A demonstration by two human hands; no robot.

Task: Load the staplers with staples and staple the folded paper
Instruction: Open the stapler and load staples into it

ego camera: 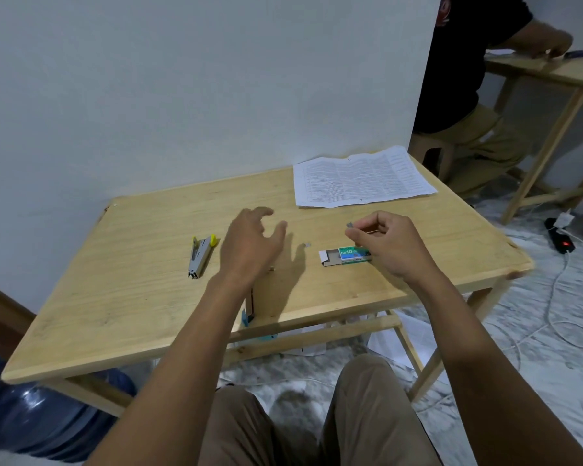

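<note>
A grey stapler with yellow ends [201,255] lies open on the left part of the wooden table [142,317]. My left hand [253,245] hovers to its right, fingers spread, holding nothing. My right hand [389,245] pinches a small grey strip of staples [350,225] just above a green staple box [345,256], whose tray is slid out to the left. A tiny bit of staples [306,245] lies on the table between my hands. The printed paper [362,178] lies unfolded at the far right of the table, against the wall.
A second stapler with a blue end [248,309] lies partly hidden under my left forearm near the front edge. A blue water jug [37,422] sits on the floor at left. Another person sits at a second table [552,74] at the back right. Cables and a power strip [560,238] lie on the floor.
</note>
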